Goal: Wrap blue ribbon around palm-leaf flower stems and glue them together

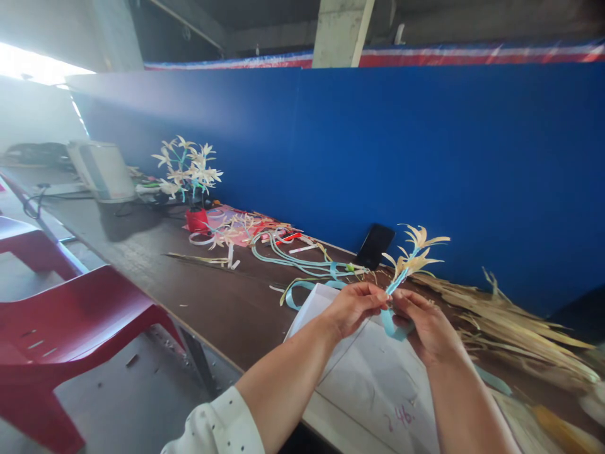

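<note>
A small spray of cream, leaf-like petals (418, 258) on a light blue wrapped stem stands upright between my hands. My left hand (357, 308) pinches the lower end of the stem from the left, thumb and fingertips together. From the right, my right hand (428, 325) closes its fingers on the stem and a light blue ribbon (393, 326), which loops down below the fingertips. Both hands are over white paper (373, 384) with handwriting on it. Behind them a black phone (375, 246) leans at the blue partition.
A flower arrangement (189, 167) in a red pot (197, 221) stands on the brown table (142, 252). Pale blue cords (283, 261) lie mid-table, dry husks (505, 309) at right. A blue partition (425, 145) runs behind; red chairs (80, 321) stand at left.
</note>
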Demonstrator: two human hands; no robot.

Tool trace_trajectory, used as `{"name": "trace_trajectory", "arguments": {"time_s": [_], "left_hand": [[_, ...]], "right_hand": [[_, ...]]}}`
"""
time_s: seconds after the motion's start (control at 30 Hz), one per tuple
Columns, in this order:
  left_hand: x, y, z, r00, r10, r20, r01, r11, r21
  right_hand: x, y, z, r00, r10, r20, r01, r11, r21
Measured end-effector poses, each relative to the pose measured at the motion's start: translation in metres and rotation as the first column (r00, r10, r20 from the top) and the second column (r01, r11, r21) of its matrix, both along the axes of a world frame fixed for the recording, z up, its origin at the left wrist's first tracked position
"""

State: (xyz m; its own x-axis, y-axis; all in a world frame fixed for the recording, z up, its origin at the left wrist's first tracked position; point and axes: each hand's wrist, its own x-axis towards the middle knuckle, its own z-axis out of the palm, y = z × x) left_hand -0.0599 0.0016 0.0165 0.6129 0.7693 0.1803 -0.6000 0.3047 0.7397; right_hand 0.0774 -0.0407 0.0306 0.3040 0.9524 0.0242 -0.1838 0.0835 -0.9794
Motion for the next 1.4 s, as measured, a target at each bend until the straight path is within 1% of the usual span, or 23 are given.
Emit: {"name": "trace_trajectory", "arguments": {"time_s": [0.07,0.17,0.23,0.37,0.47,0.7,0.8,0.9,1.03,1.4], "left_hand": [[0.001,0.001,0.000,1.000,0.024,-0.010,-0.024,1.000,0.006],[0.002,0.002,-0.001,0.996,0.088,-0.015,-0.088,0.996,0.003],[0.004,0.003,-0.002,0.991,0.132,-0.020,-0.132,0.991,0.007],[0.006,0.003,-0.004,0.979,0.192,-0.068,-0.191,0.981,0.031],[0.006,0.002,-0.004,0.973,0.220,-0.071,-0.216,0.975,0.058],[0.005,0.000,-0.001,0.970,0.234,-0.063,-0.229,0.970,0.080],[0.006,0.001,-0.001,0.962,0.257,-0.094,-0.248,0.964,0.097],[0.007,0.002,-0.003,0.948,0.286,-0.141,-0.271,0.955,0.118],[0.009,0.003,-0.006,0.929,0.318,-0.189,-0.289,0.943,0.165],[0.008,0.002,-0.006,0.915,0.355,-0.190,-0.314,0.925,0.216]], "right_hand": [[0.002,0.003,-0.004,0.991,-0.105,0.085,0.103,0.994,0.038],[0.003,0.006,-0.007,0.975,-0.167,0.148,0.151,0.982,0.114],[0.001,0.005,-0.005,0.976,-0.177,0.127,0.162,0.980,0.119],[-0.008,-0.002,0.006,0.983,-0.176,0.052,0.174,0.984,0.044],[-0.012,-0.004,0.010,0.984,-0.173,0.047,0.173,0.985,0.006],[-0.010,-0.002,0.005,0.979,-0.186,0.087,0.189,0.982,-0.030],[-0.010,-0.002,0.005,0.973,-0.210,0.098,0.212,0.977,-0.008],[-0.012,-0.003,0.006,0.970,-0.211,0.117,0.209,0.977,0.029],[-0.014,-0.004,0.008,0.972,-0.203,0.118,0.202,0.979,0.019],[-0.015,-0.004,0.009,0.960,-0.225,0.168,0.226,0.974,0.011]]}}
